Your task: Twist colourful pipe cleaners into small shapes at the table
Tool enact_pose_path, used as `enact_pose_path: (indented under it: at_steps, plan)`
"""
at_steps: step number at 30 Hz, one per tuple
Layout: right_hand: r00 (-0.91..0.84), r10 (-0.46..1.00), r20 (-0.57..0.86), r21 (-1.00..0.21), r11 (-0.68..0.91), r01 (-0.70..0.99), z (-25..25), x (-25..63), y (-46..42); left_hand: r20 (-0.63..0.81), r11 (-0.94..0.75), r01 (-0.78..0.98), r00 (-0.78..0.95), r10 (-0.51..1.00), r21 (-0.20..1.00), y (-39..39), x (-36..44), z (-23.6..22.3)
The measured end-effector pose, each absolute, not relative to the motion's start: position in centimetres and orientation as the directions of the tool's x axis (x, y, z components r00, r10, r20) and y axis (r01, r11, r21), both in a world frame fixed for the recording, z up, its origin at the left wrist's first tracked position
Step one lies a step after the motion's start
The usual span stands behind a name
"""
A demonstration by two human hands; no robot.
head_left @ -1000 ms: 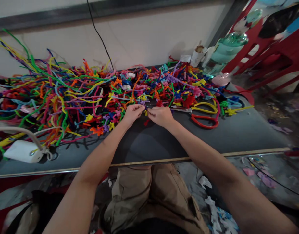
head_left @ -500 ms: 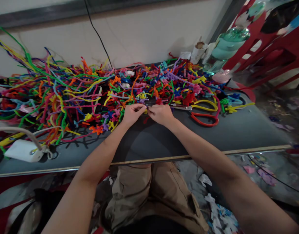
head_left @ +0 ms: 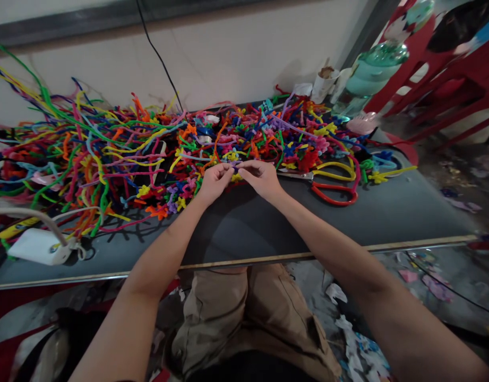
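Note:
My left hand (head_left: pixel 214 184) is closed in a pinch at the front of a heap of fuzzy pipe cleaners (head_left: pixel 125 143). A small purple pipe cleaner piece (head_left: pixel 235 165) shows at its fingertips, mostly hidden. My right hand (head_left: pixel 262 178) meets it from the other side, its thumb and bent fingers closing on the same piece. Just right of my right hand lie scissors (head_left: pixel 334 202) with one yellow and one red handle loop, their blades pointing toward the hand. Small flower-like twisted shapes (head_left: pixel 176 199) in several colours lie left of my left hand.
A white power adapter (head_left: pixel 39 246) with a cable sits at the table's left front. Toward the back right stand a paper cup (head_left: pixel 324 85) and a green bottle (head_left: pixel 371 79), with a pink brush-like item (head_left: pixel 362 123) nearby. Red chairs (head_left: pixel 467 90) and floor scraps are to the right.
Both hands have shifted slightly up and away from me. My right hand's fingers have straightened a little, and a purple bit now shows between the hands.

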State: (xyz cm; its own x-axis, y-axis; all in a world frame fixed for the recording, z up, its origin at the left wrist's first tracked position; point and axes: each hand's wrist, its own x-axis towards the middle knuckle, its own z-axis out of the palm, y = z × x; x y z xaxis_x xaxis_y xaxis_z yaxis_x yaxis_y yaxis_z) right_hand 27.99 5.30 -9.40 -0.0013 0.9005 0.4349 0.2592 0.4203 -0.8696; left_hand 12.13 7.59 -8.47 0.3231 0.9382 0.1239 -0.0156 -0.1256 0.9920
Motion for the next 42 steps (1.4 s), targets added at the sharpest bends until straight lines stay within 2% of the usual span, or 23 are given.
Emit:
enact_pose_path:
  at_steps: [3,6,11,14,18,23,26,28,31,35,39,42]
  plan:
    - [-0.017,0.839,0.544,-0.771,0.509,0.382,-8.7,28.3,5.1,0.245,-0.297,0.121,0.321,0.915,0.947,7.3,11.9,-8.2]
    - [-0.084,0.816,0.571,-0.674,0.525,0.520,-8.1,28.5,4.8,0.346,-0.425,0.244,0.307,0.886,0.872,6.9,11.9,-7.8]
    - [-0.188,0.780,0.597,-0.475,0.532,0.701,-8.1,28.4,4.3,0.382,-0.512,0.370,0.371,0.846,0.775,6.5,12.0,-7.6]
    - [-0.211,0.780,0.589,-0.422,0.520,0.743,-8.3,28.1,4.3,0.394,-0.560,0.440,0.415,0.820,0.702,6.3,12.1,-7.4]
    - [-0.196,0.795,0.574,-0.452,0.507,0.734,-8.8,27.8,4.7,0.370,-0.588,0.487,0.474,0.799,0.645,6.3,12.0,-6.9]
    - [-0.213,0.805,0.554,-0.553,0.546,0.629,-9.1,28.4,5.5,0.358,-0.589,0.490,0.487,0.797,0.643,6.6,11.6,-7.0]
    - [-0.139,0.836,0.531,-0.638,0.502,0.584,-8.8,29.5,5.7,0.371,-0.528,0.445,0.395,0.840,0.723,7.0,11.5,-7.7]
    - [-0.101,0.874,0.476,-0.692,0.443,0.569,-8.5,30.0,5.5,0.354,-0.463,0.349,0.333,0.874,0.815,7.1,11.6,-8.1]
    - [-0.154,0.877,0.455,-0.674,0.453,0.583,-8.2,29.9,4.9,0.290,-0.359,0.202,0.304,0.907,0.911,7.2,12.0,-8.4]
    - [-0.150,0.885,0.440,-0.637,0.426,0.643,-7.9,28.8,4.3,0.242,-0.280,0.110,0.274,0.931,0.954,7.1,12.2,-8.4]
    - [-0.123,0.930,0.346,-0.697,0.342,0.630,-7.8,28.6,4.2,0.252,-0.294,0.125,0.273,0.929,0.948,7.4,12.1,-8.8]
    - [-0.108,0.932,0.347,-0.677,0.329,0.658,-7.8,28.9,4.2,0.288,-0.355,0.195,0.303,0.908,0.914,7.7,11.8,-9.1]
